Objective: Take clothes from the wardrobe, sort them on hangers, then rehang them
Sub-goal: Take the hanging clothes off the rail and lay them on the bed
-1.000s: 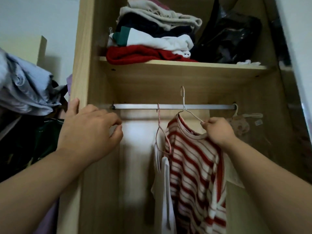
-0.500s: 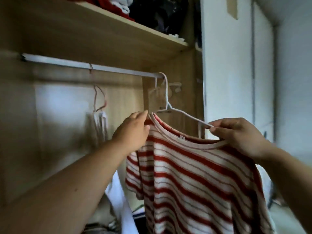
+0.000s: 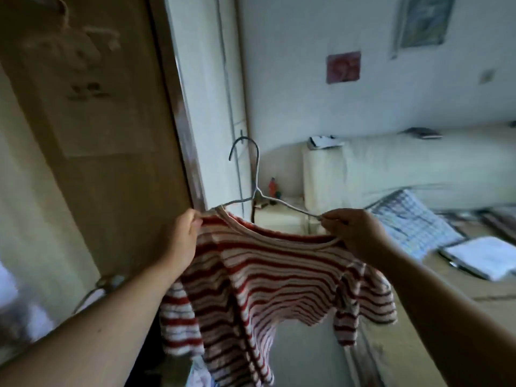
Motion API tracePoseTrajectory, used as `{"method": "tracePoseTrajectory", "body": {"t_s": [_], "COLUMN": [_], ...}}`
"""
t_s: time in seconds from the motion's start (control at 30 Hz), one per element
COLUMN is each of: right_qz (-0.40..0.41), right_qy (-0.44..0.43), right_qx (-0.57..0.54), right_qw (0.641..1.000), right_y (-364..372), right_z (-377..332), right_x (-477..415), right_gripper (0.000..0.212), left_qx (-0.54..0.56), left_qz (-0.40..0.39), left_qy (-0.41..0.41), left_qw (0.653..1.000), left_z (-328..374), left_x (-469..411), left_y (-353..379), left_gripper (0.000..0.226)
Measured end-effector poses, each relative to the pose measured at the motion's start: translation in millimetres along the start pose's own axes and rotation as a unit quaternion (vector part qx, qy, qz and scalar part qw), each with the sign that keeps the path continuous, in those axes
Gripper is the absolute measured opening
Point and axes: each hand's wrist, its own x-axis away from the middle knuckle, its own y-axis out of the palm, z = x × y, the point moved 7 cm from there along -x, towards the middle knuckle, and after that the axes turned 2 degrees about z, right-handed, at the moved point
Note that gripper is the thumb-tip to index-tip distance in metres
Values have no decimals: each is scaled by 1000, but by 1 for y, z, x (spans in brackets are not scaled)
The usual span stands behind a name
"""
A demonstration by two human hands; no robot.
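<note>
A red-and-white striped top (image 3: 268, 280) hangs on a thin white wire hanger (image 3: 255, 174), held up in the air in front of me, free of the wardrobe rail. My left hand (image 3: 181, 238) grips the top's left shoulder and the hanger arm under it. My right hand (image 3: 354, 233) pinches the hanger's right arm together with the neckline. The hook points up and left, touching nothing. The wooden wardrobe side (image 3: 92, 129) stands at the left; its rail is out of view.
A white door frame (image 3: 212, 93) runs beside the wardrobe. At the right lie a bed with a white cover (image 3: 418, 169), a checked cloth (image 3: 413, 222) and white papers (image 3: 485, 255). Pictures (image 3: 343, 67) hang on the far wall.
The hanger with the striped top has come off the rail and swung right, out of the wardrobe. My left hand moved from the wardrobe edge onto the top's shoulder. The view turned toward the room.
</note>
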Motion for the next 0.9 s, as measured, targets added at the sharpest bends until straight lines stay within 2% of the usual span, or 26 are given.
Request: {"method": "tracePoseTrajectory", "body": {"t_s": [0.1, 0.27, 0.37, 0.47, 0.57, 0.67, 0.73, 0.83, 0.9], "right_qz": [29, 96, 127, 144, 187, 249, 294, 344, 371], "right_qy": [78, 163, 212, 264, 320, 379, 407, 439, 451], "right_qx": [-11, -33, -30, -40, -43, -75, -93, -101, -89], "right_qw": [996, 981, 969, 953, 928, 888, 860, 824, 807], "right_y": [-14, -46, -66, -93, -129, -167, -192, -226, -248], "right_z": [30, 59, 80, 101, 126, 153, 170, 196, 219], "right_x": [72, 180, 240, 303, 375, 446, 490, 539, 563], "right_gripper": [9, 12, 14, 8, 15, 21, 19, 9, 10], "left_qx": [46, -40, -4, 45, 101, 87, 90, 95, 86], "left_qz": [-50, -110, -154, -230, -321, -394, -436, -481, -508], "left_qy": [33, 148, 217, 253, 283, 285, 288, 311, 317], "left_qw": [997, 982, 964, 939, 898, 870, 848, 815, 796], "left_z": [1, 59, 101, 138, 183, 230, 266, 315, 345], "left_x": [24, 80, 123, 169, 224, 281, 320, 367, 393], "left_y": [35, 66, 83, 108, 147, 188, 213, 246, 273], "left_gripper": [17, 29, 27, 37, 45, 31, 29, 42, 40]}}
